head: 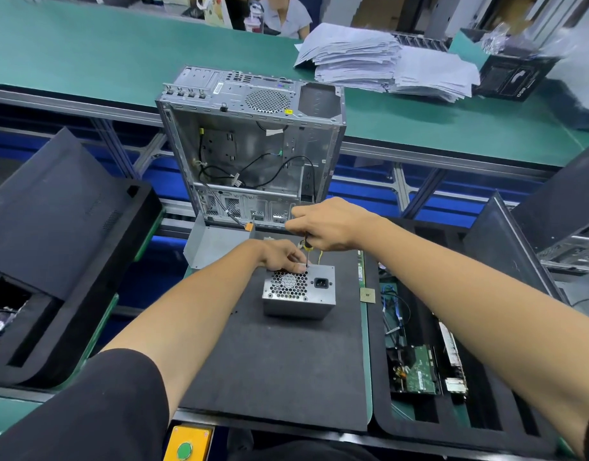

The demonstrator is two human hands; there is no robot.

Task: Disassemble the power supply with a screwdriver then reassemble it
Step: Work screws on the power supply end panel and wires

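- Power supply (299, 291): grey metal box on the black foam mat (279, 361), just past the mat's centre toward 12 o'clock. The face turned up toward me carries a honeycomb fan grille (288, 283) and, at 3 o'clock of the grille, a black mains socket (320, 282).
- My left hand (284, 256): rests on the far top edge of the power supply, at 12 o'clock of the grille. Fingers curled down and pressed close together, tips touching the metal right beside the screwdriver tip. I cannot tell whether they pinch a screw.
- My right hand (333, 224): above the supply at roughly 1 o'clock from it, fingers wrapped round the handle of the screwdriver (307, 252).
- Screwdriver: dark handle with a yellow band, shaft nearly upright, tip down on the supply's far top edge between grille and socket. The screw itself is too small to make out.
- Yellow wires show behind the supply, just under my right hand.
- Open computer case (253, 144): stands at 12 o'clock of the mat, side panel off, loose black cables inside.
- Grey sheet-metal cover (216, 242): at 11 o'clock of the supply, near the case base.
- Tray with a green circuit board (419, 371): at 4 o'clock, beside the mat.
- Stack of papers (379, 61): on the green bench (86, 54) at 1 o'clock, well beyond the case.
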